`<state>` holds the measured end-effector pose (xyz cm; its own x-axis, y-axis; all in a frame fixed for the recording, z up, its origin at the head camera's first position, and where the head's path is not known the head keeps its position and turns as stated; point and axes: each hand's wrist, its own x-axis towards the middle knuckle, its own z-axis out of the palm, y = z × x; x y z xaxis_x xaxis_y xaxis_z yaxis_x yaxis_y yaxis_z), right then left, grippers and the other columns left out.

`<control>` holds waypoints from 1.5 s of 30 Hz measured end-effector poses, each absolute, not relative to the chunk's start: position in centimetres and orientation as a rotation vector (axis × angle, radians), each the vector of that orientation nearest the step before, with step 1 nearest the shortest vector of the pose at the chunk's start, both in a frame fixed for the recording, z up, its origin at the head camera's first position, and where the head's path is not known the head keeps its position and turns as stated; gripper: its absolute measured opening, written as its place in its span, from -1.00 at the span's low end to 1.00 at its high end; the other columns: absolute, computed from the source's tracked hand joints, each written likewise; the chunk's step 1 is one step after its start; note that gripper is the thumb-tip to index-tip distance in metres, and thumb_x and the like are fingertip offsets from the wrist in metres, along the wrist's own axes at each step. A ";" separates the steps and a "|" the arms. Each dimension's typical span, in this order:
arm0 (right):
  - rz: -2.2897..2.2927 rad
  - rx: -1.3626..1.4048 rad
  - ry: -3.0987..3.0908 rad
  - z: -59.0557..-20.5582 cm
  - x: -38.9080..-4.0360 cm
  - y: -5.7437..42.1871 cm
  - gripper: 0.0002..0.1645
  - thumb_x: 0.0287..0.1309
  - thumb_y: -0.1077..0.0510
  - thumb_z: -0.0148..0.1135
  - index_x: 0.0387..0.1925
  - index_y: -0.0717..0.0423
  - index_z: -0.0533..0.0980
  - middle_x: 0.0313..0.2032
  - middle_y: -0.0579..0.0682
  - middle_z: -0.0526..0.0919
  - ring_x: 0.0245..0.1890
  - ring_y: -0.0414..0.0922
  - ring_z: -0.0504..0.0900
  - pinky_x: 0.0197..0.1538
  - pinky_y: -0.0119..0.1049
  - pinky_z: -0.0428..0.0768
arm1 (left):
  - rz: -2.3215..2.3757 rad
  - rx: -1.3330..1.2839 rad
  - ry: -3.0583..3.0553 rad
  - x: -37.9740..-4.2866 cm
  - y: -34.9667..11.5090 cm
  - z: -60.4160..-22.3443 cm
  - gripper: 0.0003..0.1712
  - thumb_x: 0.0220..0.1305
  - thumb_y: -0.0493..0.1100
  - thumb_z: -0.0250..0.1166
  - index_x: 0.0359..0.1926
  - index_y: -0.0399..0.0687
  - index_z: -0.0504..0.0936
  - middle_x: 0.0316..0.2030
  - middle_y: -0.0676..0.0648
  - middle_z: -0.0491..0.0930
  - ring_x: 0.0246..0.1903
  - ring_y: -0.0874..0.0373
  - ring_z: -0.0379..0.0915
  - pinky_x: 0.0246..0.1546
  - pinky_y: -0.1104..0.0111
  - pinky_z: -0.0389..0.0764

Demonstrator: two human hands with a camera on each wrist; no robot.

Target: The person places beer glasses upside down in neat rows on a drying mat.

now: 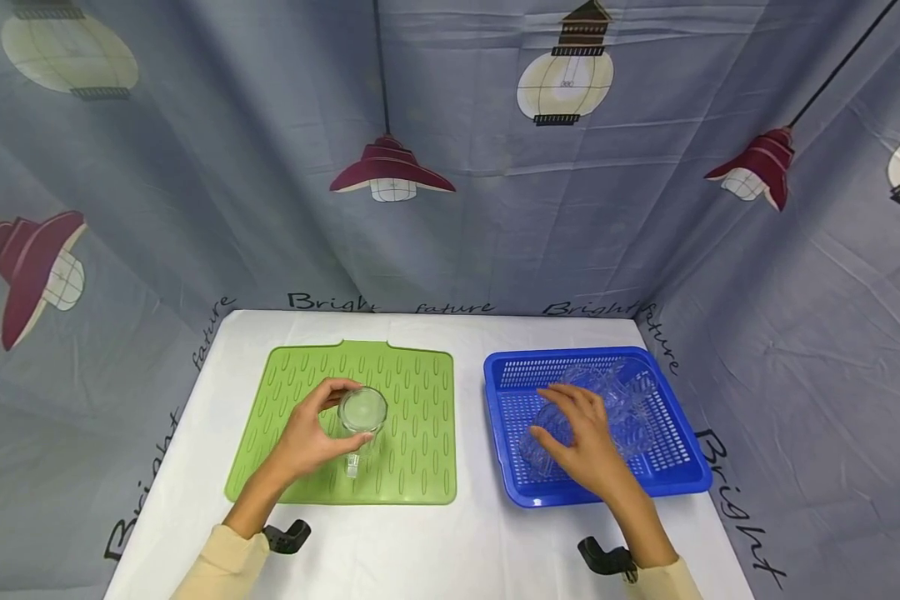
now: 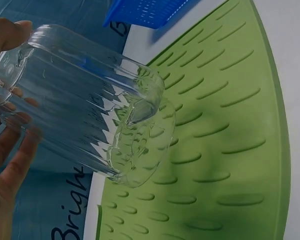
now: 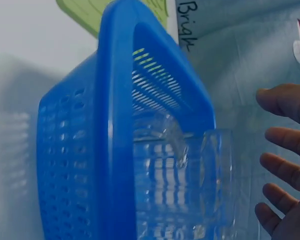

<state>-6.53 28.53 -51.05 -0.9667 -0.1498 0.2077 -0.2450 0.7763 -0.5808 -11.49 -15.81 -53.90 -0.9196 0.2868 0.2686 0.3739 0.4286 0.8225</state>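
Note:
My left hand [image 1: 300, 446] grips a clear glass mug [image 2: 85, 95] near its base, thumb on one side and fingers on the other. The mug is upside down, its mouth toward the green mat [image 2: 245, 125] and its handle [image 1: 352, 464] on the side facing me. Over the blue plastic basket [image 1: 553, 502], my right hand [image 1: 592, 450] has its fingers spread and holds nothing. Several clear glass mugs [image 3: 165, 170] lie inside the basket below that hand; in the head view their outlines blend together.
A white cloth [image 1: 465, 550] covers the table, with the mat on the left and the basket on the right. Grey-blue curtains [image 1: 495, 242] printed with lamps stand behind and at both sides. Black mounts [image 1: 287, 537] sit at both wrists.

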 end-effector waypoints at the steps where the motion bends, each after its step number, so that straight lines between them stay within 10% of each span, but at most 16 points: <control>1: 0.946 0.292 -2.833 -51.1 -6.4 28.7 -0.29 0.31 0.09 0.50 0.44 0.05 0.51 0.46 0.25 0.44 0.49 0.31 0.19 0.36 0.54 0.32 | -1.514 -0.599 -2.576 -11.6 -15.9 -54.0 -0.10 -0.07 -0.16 0.79 0.31 0.06 0.56 0.22 -0.01 0.68 0.20 0.04 0.65 0.31 0.38 0.64; 22: 0.902 0.166 -2.893 -52.8 -5.8 29.6 -0.25 0.42 0.03 0.41 0.53 0.10 0.41 0.53 0.33 0.32 0.38 0.29 0.20 0.21 0.44 0.44 | -1.429 -0.479 -2.454 -15.5 -21.0 -53.5 -0.17 -0.04 -0.29 0.76 0.29 -0.06 0.60 0.20 -0.12 0.67 0.13 0.12 0.54 0.04 0.61 0.56; 33: 0.915 0.159 -2.905 -53.4 -5.3 29.5 -0.25 0.43 0.00 0.41 0.53 0.08 0.40 0.52 0.35 0.35 0.38 0.25 0.22 0.22 0.44 0.48 | -1.364 -0.403 -2.517 -17.4 -23.1 -53.7 -0.19 0.00 -0.27 0.74 0.28 -0.11 0.58 0.23 -0.13 0.68 0.14 0.55 0.44 0.05 0.71 0.57; 45: 0.929 0.171 -2.895 -53.5 -5.4 29.5 -0.28 0.46 0.03 0.38 0.54 0.06 0.40 0.52 0.36 0.34 0.36 0.26 0.22 0.20 0.42 0.46 | -1.324 -0.407 -2.561 -20.4 -24.5 -53.9 -0.24 0.10 -0.25 0.69 0.31 -0.12 0.57 0.26 -0.21 0.63 0.17 -0.11 0.55 0.05 0.68 0.54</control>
